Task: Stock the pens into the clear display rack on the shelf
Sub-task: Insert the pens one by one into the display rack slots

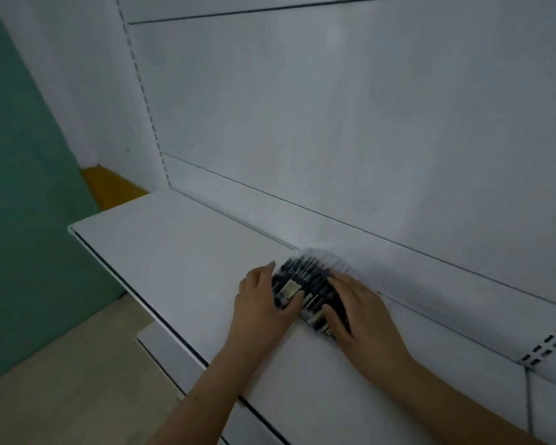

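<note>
Though blurred, both hands [264, 295] [353, 303] hold the pens [305, 284] on the shelf [174, 239]

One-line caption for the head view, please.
Both hands, left hand and right hand, hold a bundle of dark pens on the white shelf.

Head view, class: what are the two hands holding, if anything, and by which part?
Both hold the rack of dark pens on the shelf: the left hand grips its left end, the right hand lies over its right side.
</note>
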A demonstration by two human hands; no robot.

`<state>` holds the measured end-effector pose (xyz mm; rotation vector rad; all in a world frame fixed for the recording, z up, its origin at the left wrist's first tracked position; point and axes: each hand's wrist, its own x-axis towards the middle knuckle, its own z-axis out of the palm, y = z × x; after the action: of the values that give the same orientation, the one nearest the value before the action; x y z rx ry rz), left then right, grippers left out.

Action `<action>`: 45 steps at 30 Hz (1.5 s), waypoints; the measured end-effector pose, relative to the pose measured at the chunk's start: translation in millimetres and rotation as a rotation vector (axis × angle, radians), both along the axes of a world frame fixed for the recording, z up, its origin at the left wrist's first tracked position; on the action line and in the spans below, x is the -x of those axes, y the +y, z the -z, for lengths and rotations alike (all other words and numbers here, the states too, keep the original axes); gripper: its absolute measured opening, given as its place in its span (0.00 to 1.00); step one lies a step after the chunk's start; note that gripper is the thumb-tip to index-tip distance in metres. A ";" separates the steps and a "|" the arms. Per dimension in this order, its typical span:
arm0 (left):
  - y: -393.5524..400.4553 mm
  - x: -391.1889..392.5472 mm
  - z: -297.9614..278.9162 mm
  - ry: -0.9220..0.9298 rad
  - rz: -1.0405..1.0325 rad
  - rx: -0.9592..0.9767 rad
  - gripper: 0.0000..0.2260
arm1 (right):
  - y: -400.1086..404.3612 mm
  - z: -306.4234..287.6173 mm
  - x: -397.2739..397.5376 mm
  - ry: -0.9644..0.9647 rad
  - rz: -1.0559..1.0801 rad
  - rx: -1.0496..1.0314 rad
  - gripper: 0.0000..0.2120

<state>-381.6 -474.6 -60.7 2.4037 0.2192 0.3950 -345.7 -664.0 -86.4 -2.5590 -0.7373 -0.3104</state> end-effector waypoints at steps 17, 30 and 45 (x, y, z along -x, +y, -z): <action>14.5 -78.1 -18.6 0.479 0.194 -0.395 0.31 | 8.2 -9.0 6.9 -0.005 0.092 0.162 0.29; 45.0 -81.8 -25.5 0.411 0.359 0.003 0.11 | 5.5 -6.8 5.0 -0.007 0.090 0.104 0.32; 22.9 -7.6 -40.1 0.308 0.525 0.687 0.05 | -16.0 -41.5 24.7 -0.082 0.284 -0.115 0.29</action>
<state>-373.9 -451.7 -20.7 1.7328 -0.1317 -0.2633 -370.4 -680.1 -45.0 -2.5515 -0.3694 -0.5360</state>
